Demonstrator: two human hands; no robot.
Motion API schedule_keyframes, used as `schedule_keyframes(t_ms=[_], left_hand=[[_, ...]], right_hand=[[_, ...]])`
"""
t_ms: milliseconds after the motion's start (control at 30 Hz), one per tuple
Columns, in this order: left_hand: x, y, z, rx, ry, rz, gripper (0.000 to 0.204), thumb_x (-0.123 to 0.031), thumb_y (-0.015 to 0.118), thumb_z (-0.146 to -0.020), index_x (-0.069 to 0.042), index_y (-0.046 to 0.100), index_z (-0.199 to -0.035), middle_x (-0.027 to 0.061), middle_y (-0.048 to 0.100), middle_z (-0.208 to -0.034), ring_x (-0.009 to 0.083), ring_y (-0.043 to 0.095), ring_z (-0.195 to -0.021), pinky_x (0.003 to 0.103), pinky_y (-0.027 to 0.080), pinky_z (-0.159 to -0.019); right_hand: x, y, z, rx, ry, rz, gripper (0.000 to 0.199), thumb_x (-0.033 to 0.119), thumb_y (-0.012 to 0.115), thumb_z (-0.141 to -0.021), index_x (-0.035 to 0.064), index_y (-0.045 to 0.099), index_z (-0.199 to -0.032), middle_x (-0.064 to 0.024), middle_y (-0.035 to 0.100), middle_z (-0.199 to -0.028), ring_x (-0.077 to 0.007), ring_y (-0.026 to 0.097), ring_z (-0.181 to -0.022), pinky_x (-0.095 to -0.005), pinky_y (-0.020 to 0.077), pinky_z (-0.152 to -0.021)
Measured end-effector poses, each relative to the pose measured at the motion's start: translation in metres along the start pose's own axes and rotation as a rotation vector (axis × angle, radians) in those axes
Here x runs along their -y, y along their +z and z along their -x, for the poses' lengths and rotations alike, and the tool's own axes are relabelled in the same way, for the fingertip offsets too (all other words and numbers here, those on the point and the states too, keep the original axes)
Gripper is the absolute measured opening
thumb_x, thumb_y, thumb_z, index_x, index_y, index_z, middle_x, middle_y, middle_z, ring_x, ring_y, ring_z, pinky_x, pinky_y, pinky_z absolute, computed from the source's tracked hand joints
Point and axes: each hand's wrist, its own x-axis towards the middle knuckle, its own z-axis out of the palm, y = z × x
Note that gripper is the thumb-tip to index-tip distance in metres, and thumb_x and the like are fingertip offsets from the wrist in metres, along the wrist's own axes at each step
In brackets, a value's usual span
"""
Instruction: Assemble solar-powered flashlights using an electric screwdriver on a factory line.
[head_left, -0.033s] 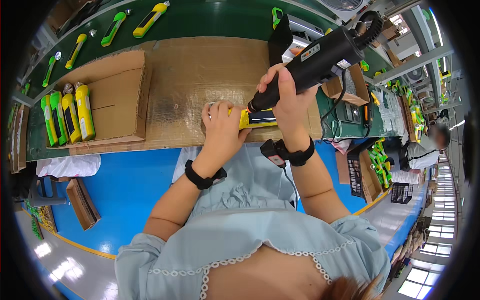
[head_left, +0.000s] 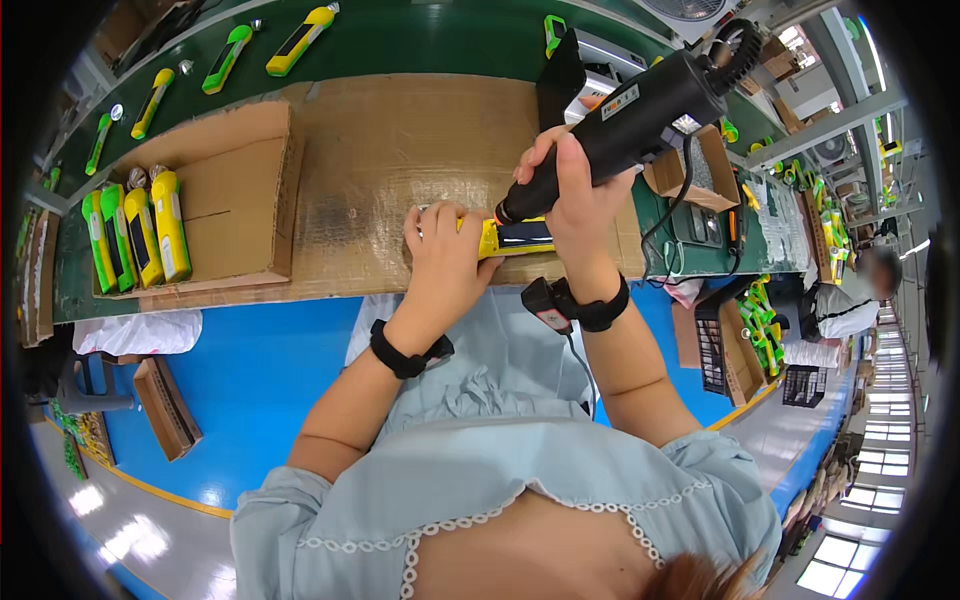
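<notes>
Right hand (head_left: 572,195): wrapped tight round black electric screwdriver (head_left: 625,120)
Left hand (head_left: 445,255): fingers closed, pinning yellow tool (head_left: 508,237) on cardboard (head_left: 380,150)

Bright, even overhead lighting; soft shadows fall under the hands on the cardboard sheet (head_left: 380,170). Glare patches mark the glossy floor (head_left: 130,535) and the windows (lower right, overexposed). Strong fisheye bending and a black rim; peripheral detail is probably slightly blurred.
</notes>
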Motion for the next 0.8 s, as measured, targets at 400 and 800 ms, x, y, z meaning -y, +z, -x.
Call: schedule_keyframes(t_ms=[400,800], left_hand=[[0.01,0.002,-0.008,0.035,0.119,-0.024,0.055,-0.018,0.076,-0.067,0.002,0.049,-0.11,0.0168,0.05,-0.108,0.0363,0.043,-0.108,0.049,0.028,-0.097],[0.004,-0.002,-0.01,0.167,0.113,-0.096,0.054,-0.021,0.074,-0.069,-0.001,0.049,-0.112,0.0173,0.049,-0.108,0.0353,0.042,-0.109,0.05,0.026,-0.098]], right_hand=[[-0.023,0.007,-0.023,0.247,0.255,-0.026,0.037,0.003,0.064,-0.08,0.0026,0.044,-0.111,-0.0063,0.056,-0.068,-0.0121,0.054,-0.051,-0.0263,0.0444,-0.047],[-0.002,-0.019,0.012,0.072,0.115,-0.124,0.055,0.007,0.073,-0.074,0.0012,0.046,-0.122,-0.0011,0.053,-0.095,-0.0038,0.048,-0.085,-0.0214,0.0418,-0.071]])
